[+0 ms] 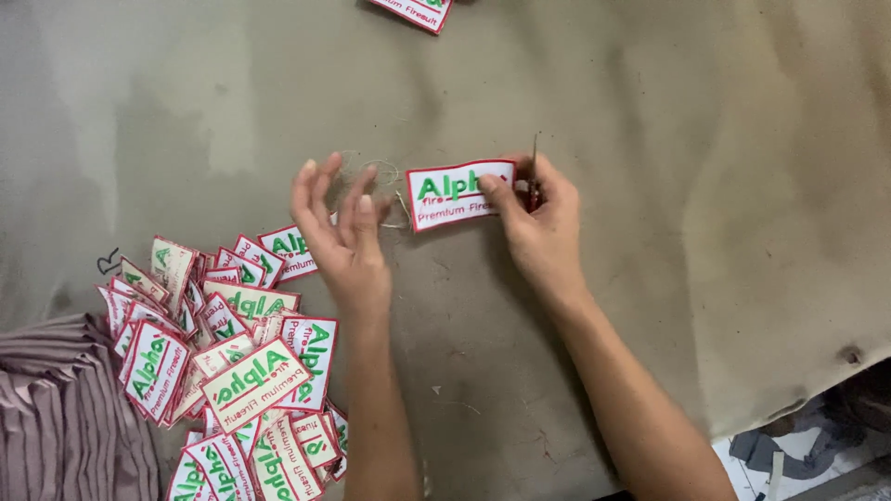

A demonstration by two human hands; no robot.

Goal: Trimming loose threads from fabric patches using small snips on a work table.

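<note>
My right hand (541, 218) pinches the right end of a white rectangular embroidered patch (450, 197) with a red border and green lettering, and also holds small thread snips (534, 176) whose thin blade sticks up past the fingers. My left hand (342, 232) hovers just left of the patch with fingers spread, holding nothing. Loose pale threads (376, 172) lie on the table between the left fingers and the patch.
A pile of several matching patches (232, 371) covers the lower left of the worn grey-brown table (696, 186). Folded mauve fabric (65, 417) sits at the bottom left corner. One more patch (415, 11) lies at the top edge. The table's edge and fabric scraps (807, 445) show at bottom right.
</note>
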